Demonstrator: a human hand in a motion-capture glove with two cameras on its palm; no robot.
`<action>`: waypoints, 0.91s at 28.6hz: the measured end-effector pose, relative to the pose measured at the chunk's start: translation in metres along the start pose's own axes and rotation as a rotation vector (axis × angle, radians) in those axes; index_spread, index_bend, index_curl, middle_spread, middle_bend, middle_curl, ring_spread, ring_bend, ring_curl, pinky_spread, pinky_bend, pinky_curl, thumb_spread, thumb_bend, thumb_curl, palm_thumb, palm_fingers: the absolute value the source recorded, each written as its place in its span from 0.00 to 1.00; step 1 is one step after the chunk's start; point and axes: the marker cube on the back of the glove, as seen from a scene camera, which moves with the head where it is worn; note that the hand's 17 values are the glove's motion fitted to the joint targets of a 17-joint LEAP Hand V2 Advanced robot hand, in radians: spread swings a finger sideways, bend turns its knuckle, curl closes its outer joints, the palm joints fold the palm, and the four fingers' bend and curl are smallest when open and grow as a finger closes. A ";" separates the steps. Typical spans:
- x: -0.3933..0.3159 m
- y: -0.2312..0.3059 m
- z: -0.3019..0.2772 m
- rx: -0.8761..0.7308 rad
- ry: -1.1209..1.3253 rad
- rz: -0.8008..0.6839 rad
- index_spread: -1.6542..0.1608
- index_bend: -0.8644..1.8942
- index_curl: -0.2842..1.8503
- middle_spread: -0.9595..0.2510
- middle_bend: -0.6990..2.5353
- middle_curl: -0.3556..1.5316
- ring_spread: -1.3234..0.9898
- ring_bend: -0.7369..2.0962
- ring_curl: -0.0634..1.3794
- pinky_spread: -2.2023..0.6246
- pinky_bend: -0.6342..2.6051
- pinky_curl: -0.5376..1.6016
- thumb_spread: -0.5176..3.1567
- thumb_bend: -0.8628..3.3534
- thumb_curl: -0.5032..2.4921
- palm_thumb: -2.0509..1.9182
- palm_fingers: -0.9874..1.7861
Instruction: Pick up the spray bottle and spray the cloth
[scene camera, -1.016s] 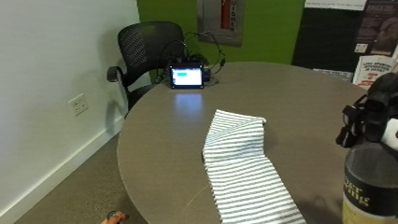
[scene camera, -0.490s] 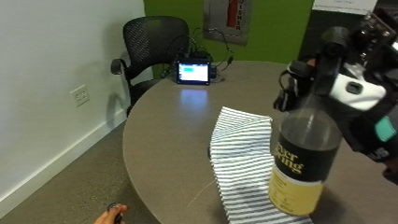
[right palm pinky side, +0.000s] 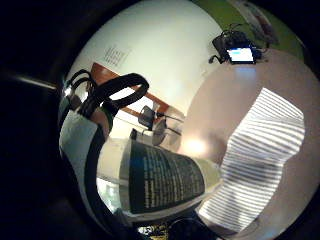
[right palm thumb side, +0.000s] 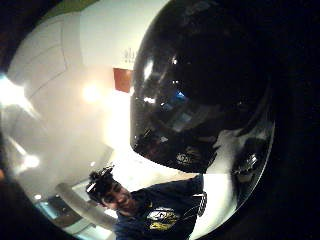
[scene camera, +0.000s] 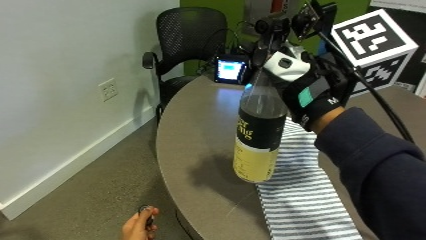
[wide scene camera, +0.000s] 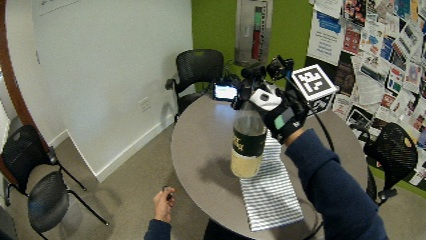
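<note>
In the outside view my gloved right hand (scene camera: 319, 95) grips the spray bottle (scene camera: 259, 135) at its neck, just under the black trigger head. The bottle is clear and dark with a yellow lower label. It hangs upright a little above the round grey table (scene camera: 193, 130), by the left edge of the striped cloth (scene camera: 306, 200). That cloth lies flat on the table. The wide outside view shows the same hand (wide scene camera: 285, 114), bottle (wide scene camera: 248, 145) and cloth (wide scene camera: 269, 192). The bottle's label (right palm pinky side: 162, 180) fills the little finger side palm view, with the cloth (right palm pinky side: 262, 155) beyond. A dark rounded part of the bottle (right palm thumb side: 200, 90) fills the thumb side view.
A small device with a lit screen (scene camera: 231, 70) and cables sits at the table's far edge. A black chair (scene camera: 190, 30) stands behind it by the white wall. More chairs (wide scene camera: 33, 175) (wide scene camera: 393, 150) stand around. The bare left hand (scene camera: 141, 227) holds a small object below the table's near edge.
The outside camera has shifted. My hand has brought the bottle from the cloth's right side across to its left edge, higher in view, with the hand now fully visible.
</note>
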 end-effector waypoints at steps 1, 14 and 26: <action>0.012 0.000 0.006 0.019 0.030 0.014 0.77 0.41 0.40 0.68 0.40 0.44 0.49 0.47 0.33 0.69 0.32 0.43 0.42 0.20 0.36 0.72 0.85; 0.109 -0.034 0.020 0.226 0.092 0.094 0.77 0.41 0.40 0.67 0.40 0.44 0.48 0.47 0.34 0.68 0.32 0.43 0.42 0.20 0.35 0.73 0.85; 0.127 -0.025 0.024 0.247 0.084 0.089 0.77 0.40 0.40 0.67 0.39 0.44 0.48 0.47 0.34 0.67 0.33 0.43 0.42 0.20 0.35 0.73 0.85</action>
